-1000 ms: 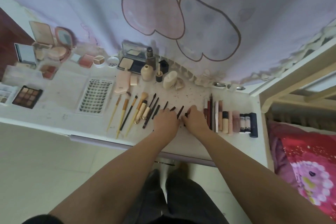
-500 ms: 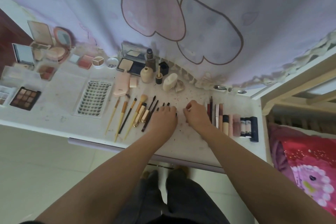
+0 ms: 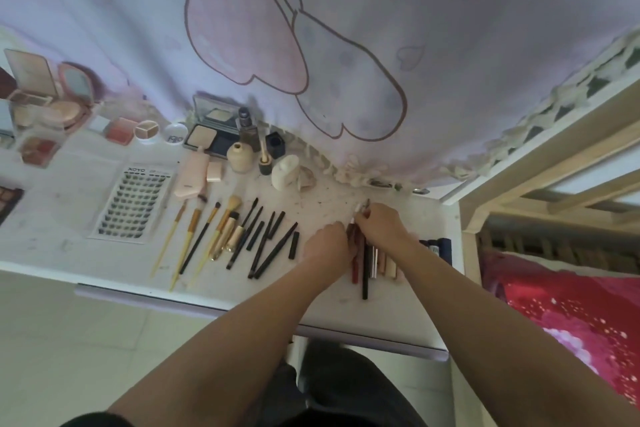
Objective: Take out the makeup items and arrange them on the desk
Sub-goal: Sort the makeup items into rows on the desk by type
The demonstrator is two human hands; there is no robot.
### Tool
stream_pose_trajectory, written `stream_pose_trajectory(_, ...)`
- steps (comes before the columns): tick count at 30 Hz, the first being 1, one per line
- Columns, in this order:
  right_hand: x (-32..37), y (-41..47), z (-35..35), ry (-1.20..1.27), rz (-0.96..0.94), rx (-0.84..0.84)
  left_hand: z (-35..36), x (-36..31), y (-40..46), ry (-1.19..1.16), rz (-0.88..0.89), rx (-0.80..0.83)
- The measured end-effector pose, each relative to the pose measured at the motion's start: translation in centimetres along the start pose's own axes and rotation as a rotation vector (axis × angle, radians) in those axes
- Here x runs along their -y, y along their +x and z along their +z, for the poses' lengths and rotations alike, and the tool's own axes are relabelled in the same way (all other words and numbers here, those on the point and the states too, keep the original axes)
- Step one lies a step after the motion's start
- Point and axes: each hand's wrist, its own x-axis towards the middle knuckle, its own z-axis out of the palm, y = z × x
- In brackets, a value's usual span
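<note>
Pencils and tubes (image 3: 367,258), right part of the desk (image 3: 62,218): both our hands on the row.
Our right hand (image 3: 382,224) pinches the far tips of the pencils; our left hand (image 3: 327,248) curls against the row's left edge, grip unclear. Black pencils (image 3: 273,246) and brushes (image 3: 207,236) lie left; a curtain (image 3: 346,45) hangs behind.

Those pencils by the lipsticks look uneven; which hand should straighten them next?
Right, probably. The right hand already pinches the far tips of the pencils and lies over that row. The left hand only rests beside them, nearer the black pens.
</note>
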Motion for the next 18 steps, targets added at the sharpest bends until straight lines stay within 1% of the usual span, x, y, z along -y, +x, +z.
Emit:
stream_pose_trajectory(3,0.8,0.0,-0.9,0.117,-0.024,0.025,-1.1,1.1,-1.2,-0.044,0.101,-0.073)
stream_pose_trajectory(5,1.6,-0.3,-1.4,0.195,-0.028,0.073,-2.0,2.0,-1.8,-0.066,0.142,-0.093)
stream_pose_trajectory(8,2.8,-1.0,-1.5,0.464,0.013,0.183,-3.4,2.9,-2.5,-0.066,0.175,-0.087)
stream_pose_trajectory(10,3.6,-1.8,-1.4,0.6,0.013,0.247,-4.5,3.6,-3.2,-0.195,0.182,-0.034)
stream_pose_trajectory(12,4.0,-3.0,-1.5,0.698,-0.026,0.33,-5.7,4.5,-3.9,-0.383,0.173,0.072)
stream_pose_trajectory(13,4.1,-3.5,-1.6,0.719,-0.054,0.367,-6.3,4.9,-4.3,-0.446,0.168,0.122)
stream_pose_trajectory(15,4.3,-4.6,-1.9,0.675,-0.095,0.406,-7.1,5.7,-5.0,-0.506,0.17,0.186)
stream_pose_trajectory(18,4.7,-5.6,-2.2,0.527,-0.067,0.388,-7.7,6.5,-5.7,-0.405,0.214,0.147)
